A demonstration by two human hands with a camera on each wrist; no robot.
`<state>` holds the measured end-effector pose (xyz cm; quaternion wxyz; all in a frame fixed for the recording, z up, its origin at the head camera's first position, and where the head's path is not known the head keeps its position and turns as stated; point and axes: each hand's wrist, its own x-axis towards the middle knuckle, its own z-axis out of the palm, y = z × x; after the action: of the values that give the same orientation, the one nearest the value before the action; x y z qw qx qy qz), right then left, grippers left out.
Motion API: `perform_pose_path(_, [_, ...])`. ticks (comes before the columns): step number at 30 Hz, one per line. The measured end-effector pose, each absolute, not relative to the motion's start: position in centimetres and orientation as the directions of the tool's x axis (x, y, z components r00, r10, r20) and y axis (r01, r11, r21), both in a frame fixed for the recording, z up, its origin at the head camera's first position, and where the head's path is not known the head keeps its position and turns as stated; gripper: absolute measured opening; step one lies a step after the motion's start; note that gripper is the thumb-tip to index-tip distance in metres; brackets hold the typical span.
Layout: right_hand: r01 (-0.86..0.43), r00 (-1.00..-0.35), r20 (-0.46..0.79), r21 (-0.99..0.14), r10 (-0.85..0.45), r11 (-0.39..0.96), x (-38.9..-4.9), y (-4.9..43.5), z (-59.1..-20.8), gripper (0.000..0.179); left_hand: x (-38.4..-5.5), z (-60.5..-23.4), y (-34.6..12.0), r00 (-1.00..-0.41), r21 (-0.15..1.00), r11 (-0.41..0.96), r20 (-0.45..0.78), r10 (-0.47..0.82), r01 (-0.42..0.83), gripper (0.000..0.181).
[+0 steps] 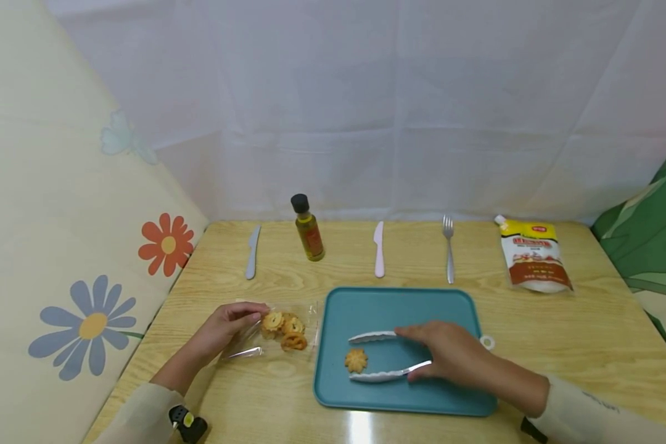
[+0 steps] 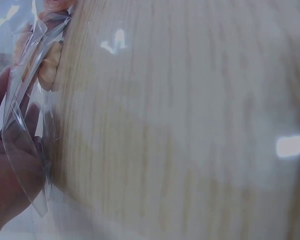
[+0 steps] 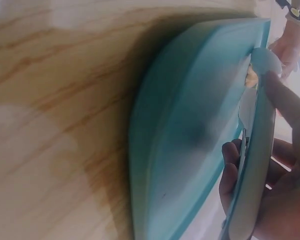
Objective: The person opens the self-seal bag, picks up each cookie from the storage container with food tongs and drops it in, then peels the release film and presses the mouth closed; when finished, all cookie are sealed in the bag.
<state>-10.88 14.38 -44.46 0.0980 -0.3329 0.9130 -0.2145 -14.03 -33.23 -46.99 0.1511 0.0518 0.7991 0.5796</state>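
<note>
My left hand point(image 1: 230, 328) pinches the left part of a clear plastic bag point(image 1: 250, 341), which holds several cookies point(image 1: 293, 323), among them a pretzel-shaped one point(image 1: 293, 341). In the left wrist view the fingers point(image 2: 27, 122) show through the film. Over the teal tray point(image 1: 399, 302), my right hand point(image 1: 449, 351) grips a pair of tongs point(image 1: 380, 375) with white scalloped ends. The tongs' arms are spread, thumb on one and fingers on the other. A flower-shaped cookie point(image 1: 356, 360) lies on the tray between their tips, nearer the lower arm.
Behind the tray, a grey knife point(image 1: 252, 251), an oil bottle point(image 1: 309, 231), a pink knife point(image 1: 379, 250) and a fork point(image 1: 449, 250) are spread in a row. A spouted pouch point(image 1: 534, 254) lies at the back right. A white cloth point(image 1: 366, 123) hangs behind the table.
</note>
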Motion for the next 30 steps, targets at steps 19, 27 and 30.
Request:
perform_pose_path(19, [-0.579, -0.753, -0.013, -0.462, -0.657, 0.672, -10.72, 14.45, -44.77, 0.064, -13.99, -47.08, -33.3, -0.95, 0.934, 0.347, -0.185, 0.253, -0.089, 0.031])
perform_pose_path(27, [-0.588, -0.749, 0.007, -0.466, -0.662, 0.661, -10.57, 14.42, -44.64, 0.063, -13.94, -46.94, -33.23, -0.952, 0.934, 0.346, -0.184, 0.246, -0.091, 0.031])
perform_pose_path(30, [-0.588, -0.75, 0.005, -0.464, -0.662, 0.662, -10.59, 14.4, -44.62, 0.063, -13.87, -46.82, -33.16, -0.951, 0.932, 0.351, -0.188, 0.246, -0.093, 0.031])
